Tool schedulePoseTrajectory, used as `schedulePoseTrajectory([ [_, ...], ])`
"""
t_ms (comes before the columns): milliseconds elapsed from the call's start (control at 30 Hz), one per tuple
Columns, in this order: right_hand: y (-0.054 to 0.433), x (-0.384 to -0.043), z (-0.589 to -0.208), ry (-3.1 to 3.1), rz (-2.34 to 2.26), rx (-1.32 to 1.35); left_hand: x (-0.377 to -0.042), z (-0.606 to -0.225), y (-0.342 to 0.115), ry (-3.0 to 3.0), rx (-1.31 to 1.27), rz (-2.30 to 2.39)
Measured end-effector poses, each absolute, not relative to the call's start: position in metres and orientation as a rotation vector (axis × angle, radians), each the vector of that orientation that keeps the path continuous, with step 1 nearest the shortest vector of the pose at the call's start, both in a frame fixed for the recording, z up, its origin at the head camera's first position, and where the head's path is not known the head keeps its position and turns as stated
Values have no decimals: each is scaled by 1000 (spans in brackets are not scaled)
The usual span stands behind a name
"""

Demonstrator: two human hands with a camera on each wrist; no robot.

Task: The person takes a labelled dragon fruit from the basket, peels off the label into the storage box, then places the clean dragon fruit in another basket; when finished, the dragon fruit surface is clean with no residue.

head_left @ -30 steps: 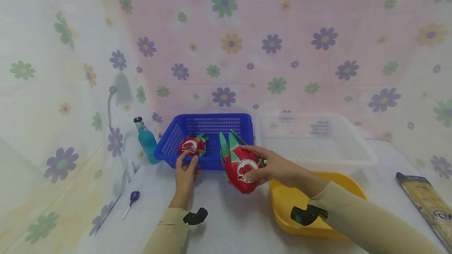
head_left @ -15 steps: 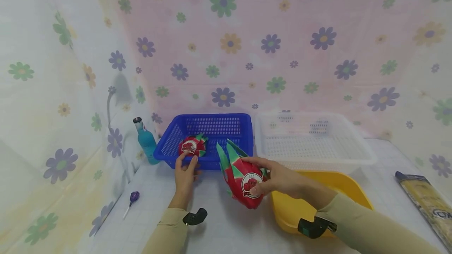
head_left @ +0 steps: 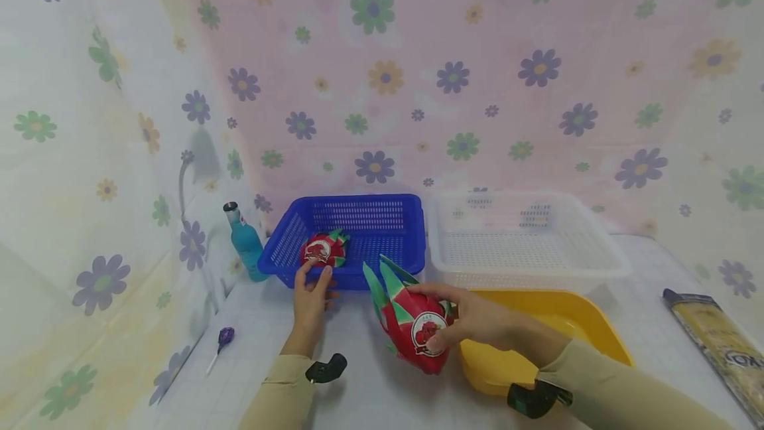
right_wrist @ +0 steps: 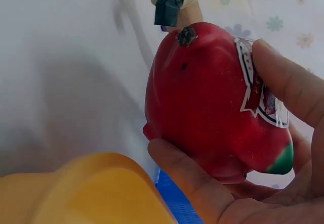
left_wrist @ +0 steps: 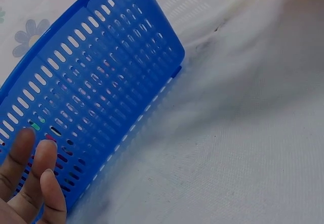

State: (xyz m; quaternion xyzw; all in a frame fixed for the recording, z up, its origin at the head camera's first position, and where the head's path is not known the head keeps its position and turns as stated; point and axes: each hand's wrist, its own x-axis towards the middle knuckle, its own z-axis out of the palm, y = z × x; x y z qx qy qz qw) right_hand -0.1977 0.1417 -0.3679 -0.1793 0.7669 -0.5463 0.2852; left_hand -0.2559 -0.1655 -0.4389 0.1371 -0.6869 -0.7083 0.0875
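My right hand (head_left: 477, 320) grips a red dragon fruit (head_left: 412, 330) with green leafy tips and a round white label, held above the white cloth at the yellow basin's left side. In the right wrist view, the thumb presses the label and the fingers wrap round the red skin of the dragon fruit (right_wrist: 202, 92). My left hand (head_left: 310, 304) holds the front rim of the blue basket (head_left: 358, 202), thumb and index at the rim. The left wrist view has its other fingers (left_wrist: 30, 168) outside the slotted wall. A second dragon fruit (head_left: 324, 249) lies inside this basket.
The yellow basin (head_left: 603, 327) stands under and beside my right forearm. Behind it sits a white basket (head_left: 525, 277). A blue bottle (head_left: 246, 241) and a purple lollipop (head_left: 225, 337) are at the left; a yellow packet (head_left: 716, 344) lies at the far right.
My right hand has lowered the dragon fruit towards me and slightly right, tilting its leafy end to the left. The left hand stays at the blue basket's rim.
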Motion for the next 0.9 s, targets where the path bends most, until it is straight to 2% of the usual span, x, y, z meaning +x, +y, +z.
schedulePoseTrajectory([
  [467,126,-190,-379,2067,-1337,-497,-254,-438,-166,-2065,381,-2073],
  [900,101,-195,-394,2103,-1351,-347,-258,-443,-169,-2081,374,-2065],
])
